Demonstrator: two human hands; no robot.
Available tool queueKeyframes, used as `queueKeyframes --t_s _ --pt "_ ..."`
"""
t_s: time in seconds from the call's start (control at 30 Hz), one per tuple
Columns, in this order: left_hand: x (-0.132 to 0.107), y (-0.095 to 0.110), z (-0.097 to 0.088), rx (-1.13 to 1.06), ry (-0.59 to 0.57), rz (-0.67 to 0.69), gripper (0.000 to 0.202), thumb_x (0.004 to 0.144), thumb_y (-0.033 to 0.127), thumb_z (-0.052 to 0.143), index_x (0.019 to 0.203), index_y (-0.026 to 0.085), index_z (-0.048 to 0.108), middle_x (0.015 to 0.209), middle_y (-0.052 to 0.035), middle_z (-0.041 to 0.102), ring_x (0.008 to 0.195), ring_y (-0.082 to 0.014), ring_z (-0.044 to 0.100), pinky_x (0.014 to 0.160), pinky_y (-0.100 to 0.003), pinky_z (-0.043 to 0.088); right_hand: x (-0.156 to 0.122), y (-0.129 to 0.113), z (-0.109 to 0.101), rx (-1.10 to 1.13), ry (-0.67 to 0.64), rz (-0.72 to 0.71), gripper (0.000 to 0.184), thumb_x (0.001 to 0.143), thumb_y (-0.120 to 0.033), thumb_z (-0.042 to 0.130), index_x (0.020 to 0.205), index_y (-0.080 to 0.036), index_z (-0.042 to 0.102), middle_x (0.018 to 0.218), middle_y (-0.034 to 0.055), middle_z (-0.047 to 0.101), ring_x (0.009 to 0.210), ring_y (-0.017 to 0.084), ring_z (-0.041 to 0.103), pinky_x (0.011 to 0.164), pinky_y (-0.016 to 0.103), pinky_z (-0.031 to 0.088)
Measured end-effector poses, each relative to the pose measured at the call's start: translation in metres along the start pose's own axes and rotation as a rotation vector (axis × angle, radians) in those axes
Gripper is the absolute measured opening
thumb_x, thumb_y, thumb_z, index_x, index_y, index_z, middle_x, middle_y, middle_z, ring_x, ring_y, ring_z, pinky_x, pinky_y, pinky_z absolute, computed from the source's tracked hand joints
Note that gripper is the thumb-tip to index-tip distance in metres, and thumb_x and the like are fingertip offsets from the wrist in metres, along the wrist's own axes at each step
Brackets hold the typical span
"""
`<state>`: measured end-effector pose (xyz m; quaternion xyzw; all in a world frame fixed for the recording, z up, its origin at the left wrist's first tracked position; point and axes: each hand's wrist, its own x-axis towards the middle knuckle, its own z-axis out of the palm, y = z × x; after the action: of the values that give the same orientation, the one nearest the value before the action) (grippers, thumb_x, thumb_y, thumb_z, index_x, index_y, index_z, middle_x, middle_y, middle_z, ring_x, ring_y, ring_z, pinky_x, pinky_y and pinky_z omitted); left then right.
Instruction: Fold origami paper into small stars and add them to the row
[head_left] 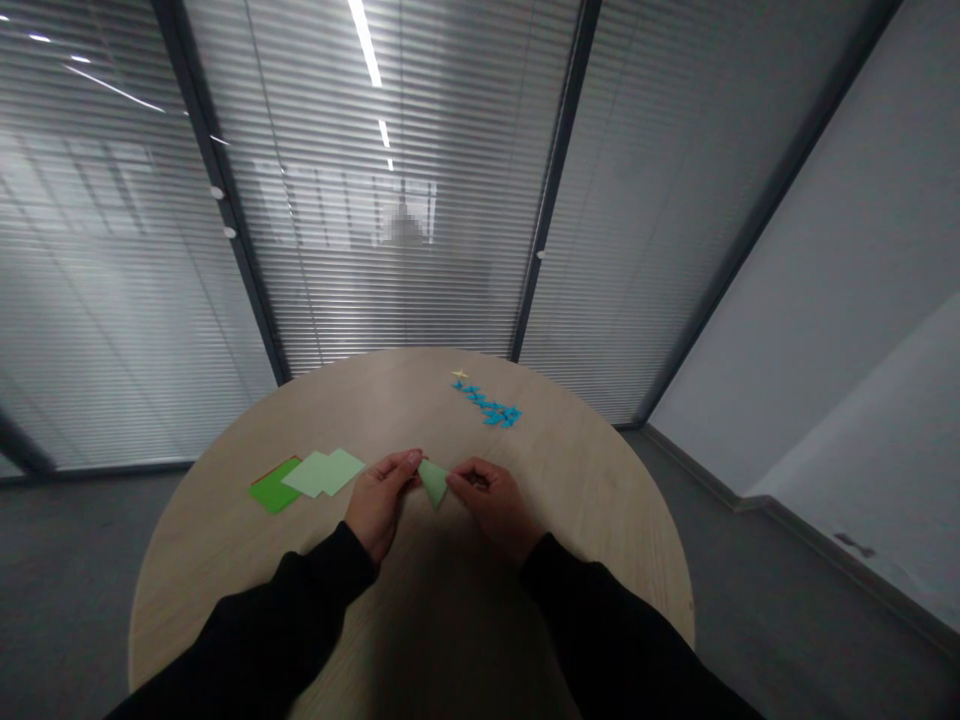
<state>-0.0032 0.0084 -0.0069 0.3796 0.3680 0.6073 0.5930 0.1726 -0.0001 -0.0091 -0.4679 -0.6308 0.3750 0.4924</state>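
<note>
My left hand [381, 502] and my right hand [493, 505] are raised just above a round wooden table [577, 500], pinching opposite corners of a pale green folded paper triangle [433, 482]. Its point hangs downward between my fingers. To the left of my left hand lie two overlapping pale green paper squares [324, 472]. Beyond them is a brighter green sheet [274, 487], with an orange edge showing beneath it. Far ahead of my right hand, a row of small blue folded paper pieces [486, 404] stretches across the table, with a small yellow paper piece [459, 375] at its end.
The round table's far rim curves close to a glass partition [397, 230] with slatted blinds and dark frames. A grey wall [810, 250] stands to the right, and a grey floor surrounds the table.
</note>
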Motion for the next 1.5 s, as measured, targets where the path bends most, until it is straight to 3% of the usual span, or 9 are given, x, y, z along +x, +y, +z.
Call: queueKeyframes --t_s 0.23,0.37,0.6,0.7,0.83,1.0,1.23,1.33,1.5 --pt "0.0 -0.003 0.007 0.267 -0.027 0.105 0.041 0.081 0.052 0.07 0.098 0.015 0.068 0.08 -0.0026 0.071 0.072 -0.0159 0.064 0.069 -0.027 0.049 0.0 0.001 0.008 0.052 0.033 0.013 0.022 0.081 -0.04 0.068 0.075 -0.019 0.068 0.066 -0.0003 0.062 0.061 0.015 0.054 0.058 0.026 0.042" --pt "-0.005 0.002 0.012 0.525 -0.113 0.185 0.039 0.09 0.054 0.056 0.08 0.017 0.063 0.063 0.0015 0.062 0.058 -0.0139 0.056 0.056 -0.025 0.041 -0.002 -0.003 0.012 0.085 0.05 0.002 0.022 0.083 -0.039 0.066 0.077 -0.019 0.069 0.068 0.0005 0.063 0.062 0.015 0.055 0.06 0.027 0.043" --pt "-0.01 0.007 0.013 0.815 0.015 0.347 0.038 0.094 0.049 0.05 0.068 0.022 0.047 0.052 0.007 0.044 0.048 -0.0126 0.047 0.048 -0.024 0.033 -0.001 -0.002 0.015 0.152 0.05 0.063 0.024 0.081 -0.041 0.067 0.075 -0.018 0.065 0.065 -0.0019 0.057 0.059 0.013 0.051 0.055 0.025 0.041" --pt "-0.01 0.004 0.014 0.809 0.007 0.355 0.036 0.096 0.05 0.046 0.071 0.023 0.044 0.054 0.0081 0.043 0.047 -0.0124 0.048 0.047 -0.024 0.033 -0.001 -0.003 0.018 0.2 0.069 0.105 0.023 0.08 -0.04 0.067 0.073 -0.019 0.063 0.062 -0.0032 0.055 0.056 0.012 0.048 0.053 0.024 0.039" --pt "-0.012 0.0 0.018 0.723 -0.058 0.273 0.032 0.098 0.051 0.042 0.08 0.024 0.042 0.058 0.0072 0.053 0.049 -0.0141 0.059 0.048 -0.024 0.04 -0.002 -0.005 0.022 0.232 0.082 0.105 0.022 0.08 -0.039 0.067 0.074 -0.018 0.063 0.065 -0.0018 0.06 0.057 0.012 0.051 0.054 0.024 0.04" --pt "-0.014 -0.001 0.02 0.672 -0.106 0.209 0.036 0.096 0.055 0.044 0.081 0.023 0.046 0.055 0.005 0.058 0.041 -0.0125 0.054 0.043 -0.023 0.04 -0.003 -0.006 0.024 0.269 0.098 0.072 0.02 0.082 -0.037 0.066 0.075 -0.019 0.063 0.063 -0.0013 0.063 0.057 0.013 0.053 0.055 0.025 0.041" --pt "-0.008 -0.003 0.016 0.404 -0.235 0.019 0.04 0.088 0.058 0.056 0.085 0.018 0.056 0.078 -0.0048 0.071 0.055 -0.0151 0.067 0.053 -0.027 0.053 -0.002 -0.004 0.022 0.288 0.178 0.104 0.02 0.079 -0.037 0.067 0.072 -0.018 0.064 0.064 -0.0009 0.063 0.057 0.013 0.053 0.055 0.025 0.04" --pt "-0.006 -0.004 0.013 0.439 -0.237 0.063 0.038 0.089 0.055 0.059 0.084 0.017 0.058 0.077 -0.0046 0.071 0.059 -0.016 0.068 0.058 -0.028 0.055 -0.002 -0.006 0.022 0.288 0.178 0.123 0.02 0.077 -0.037 0.068 0.071 -0.018 0.064 0.063 -0.0007 0.063 0.056 0.013 0.052 0.055 0.026 0.04" --pt "-0.008 -0.002 0.012 0.51 -0.256 0.108 0.036 0.092 0.053 0.055 0.083 0.018 0.058 0.073 -0.0032 0.07 0.054 -0.0134 0.064 0.053 -0.025 0.049 -0.003 -0.012 0.02 0.287 0.172 0.127 0.022 0.077 -0.039 0.066 0.069 -0.019 0.061 0.059 -0.0025 0.058 0.054 0.013 0.049 0.053 0.026 0.038"
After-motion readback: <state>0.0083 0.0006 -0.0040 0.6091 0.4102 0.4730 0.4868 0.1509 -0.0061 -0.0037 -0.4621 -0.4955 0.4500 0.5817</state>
